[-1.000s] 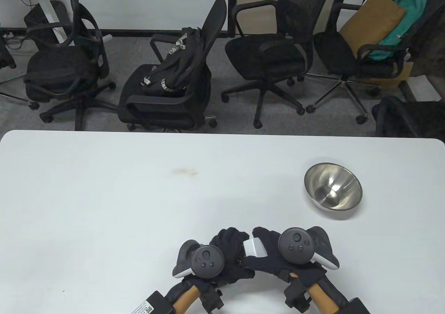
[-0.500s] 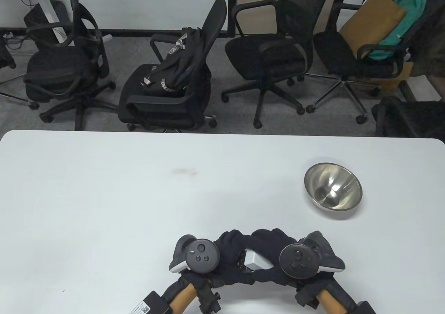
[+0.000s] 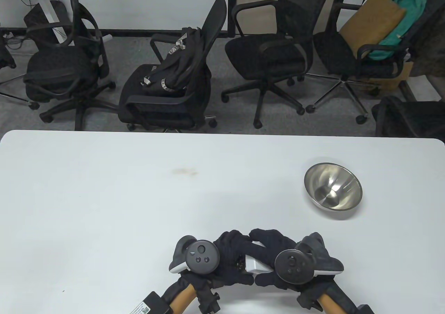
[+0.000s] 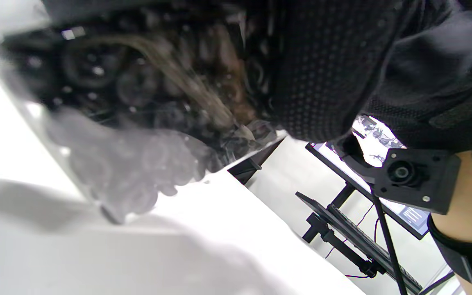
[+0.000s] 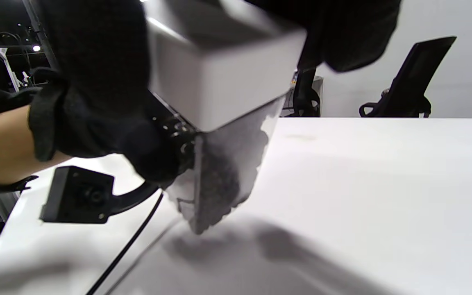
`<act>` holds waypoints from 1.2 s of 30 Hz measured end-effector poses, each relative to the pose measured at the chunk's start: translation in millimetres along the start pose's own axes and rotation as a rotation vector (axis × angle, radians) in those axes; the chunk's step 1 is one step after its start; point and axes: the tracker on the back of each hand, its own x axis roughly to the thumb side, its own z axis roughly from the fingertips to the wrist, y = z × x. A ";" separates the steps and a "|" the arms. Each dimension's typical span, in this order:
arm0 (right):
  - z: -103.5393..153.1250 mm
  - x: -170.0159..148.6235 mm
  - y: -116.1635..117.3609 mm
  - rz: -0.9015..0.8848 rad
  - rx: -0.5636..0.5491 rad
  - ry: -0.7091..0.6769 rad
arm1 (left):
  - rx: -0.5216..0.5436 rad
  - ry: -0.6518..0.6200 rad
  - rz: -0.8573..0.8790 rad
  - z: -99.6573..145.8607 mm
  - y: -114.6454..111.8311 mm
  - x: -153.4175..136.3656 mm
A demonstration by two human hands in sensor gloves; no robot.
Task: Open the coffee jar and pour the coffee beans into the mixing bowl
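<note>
Hands together near the table's (image 3: 104, 196) front edge, around a clear square plastic coffee jar (image 5: 223, 172) with a white lid (image 5: 219, 69). Left hand (image 3: 231, 258) wrapped around the jar body, gripping it, dark beans (image 4: 146, 82) visible through the wall just below the fingers. Right hand (image 3: 269, 255) closed over the white lid from above, fingers (image 5: 96, 61) clamped on its sides. Jar tilted, lifted off the white tabletop, lid seated on it. Round stainless-steel mixing bowl (image 3: 333, 191) well beyond the right hand, farther out and to its right, standing apart on the table.
</note>
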 end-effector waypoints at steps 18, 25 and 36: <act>-6.5 -11.8 9.7 -0.066 -0.116 0.313 | 0.069 0.089 -0.174 0.9 -2.7 5.4; -6.3 -11.3 7.8 -0.076 -0.101 0.260 | 0.061 0.082 -0.154 0.9 -2.1 4.4; -2.8 -5.1 1.3 -0.017 -0.074 0.090 | 0.031 0.041 -0.093 2.2 -0.6 0.5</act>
